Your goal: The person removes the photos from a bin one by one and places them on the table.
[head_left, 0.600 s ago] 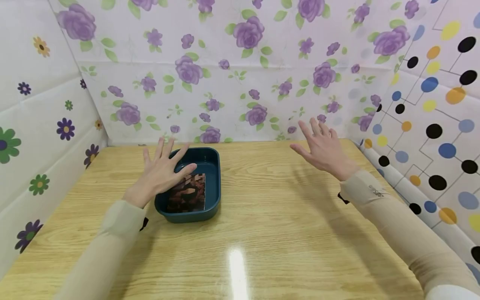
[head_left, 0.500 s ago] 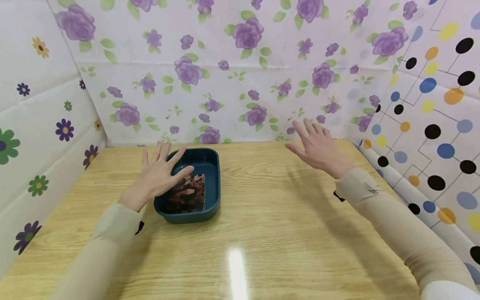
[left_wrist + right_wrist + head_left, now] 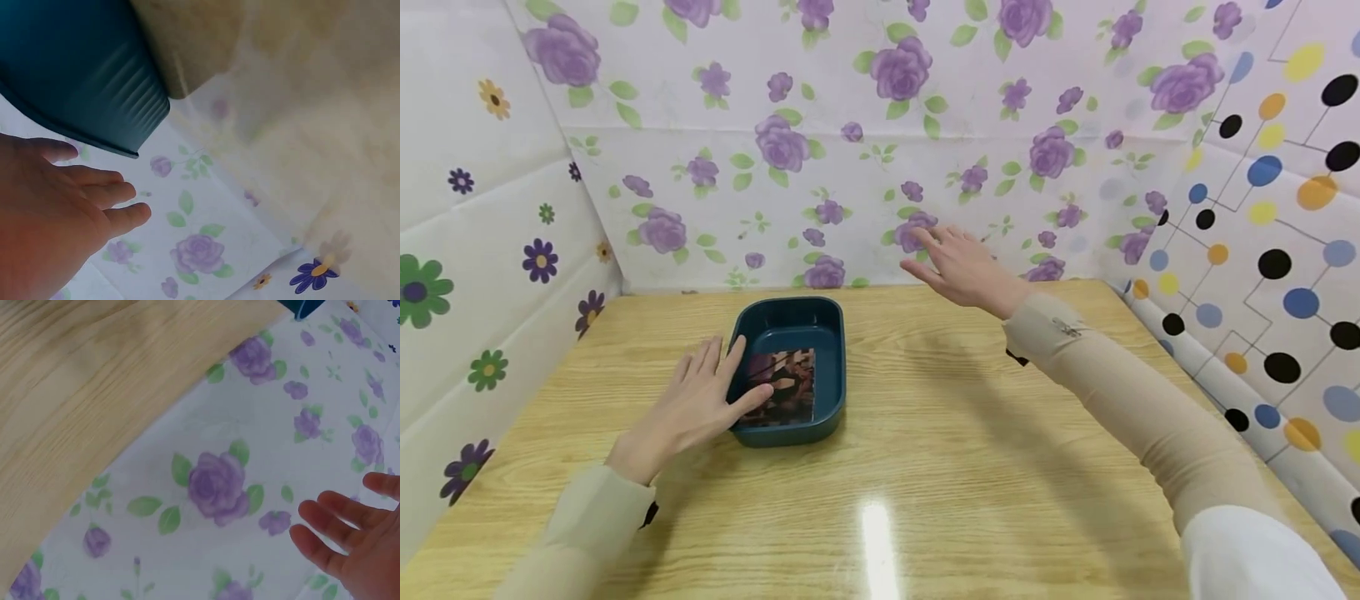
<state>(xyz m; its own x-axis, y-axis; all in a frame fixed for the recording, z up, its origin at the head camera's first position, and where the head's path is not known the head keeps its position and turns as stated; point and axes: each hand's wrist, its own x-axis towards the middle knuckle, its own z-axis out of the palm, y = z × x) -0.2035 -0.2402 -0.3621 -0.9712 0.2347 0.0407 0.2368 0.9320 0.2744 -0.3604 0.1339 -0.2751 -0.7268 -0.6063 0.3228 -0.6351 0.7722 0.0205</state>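
Note:
A dark teal rectangular tray with deep sides (image 3: 831,367) sits left of centre on the wooden table. On its floor lies a flat dark picture card (image 3: 790,387), partly covered by my left thumb. My left hand (image 3: 692,404) hovers over the tray's left side, its fingers spread and holding nothing. In the left wrist view that hand (image 3: 56,212) appears beside the tray's ribbed outer wall (image 3: 119,87); whether it touches the rim I cannot tell. Raised above the table's far part, my right hand (image 3: 962,267) has extended fingers with nothing in them.
The wooden table (image 3: 940,467) extends around the tray. Behind it rises a back wall covered in purple-flower cloth (image 3: 850,183). A flower-print sheet (image 3: 497,283) borders the left side, and a dotted sheet (image 3: 1262,250) the right.
My right hand has moved left toward the middle. My left hand has come down and nearer along the tray's left side, uncovering more of the tray's far corner. The tray stays put.

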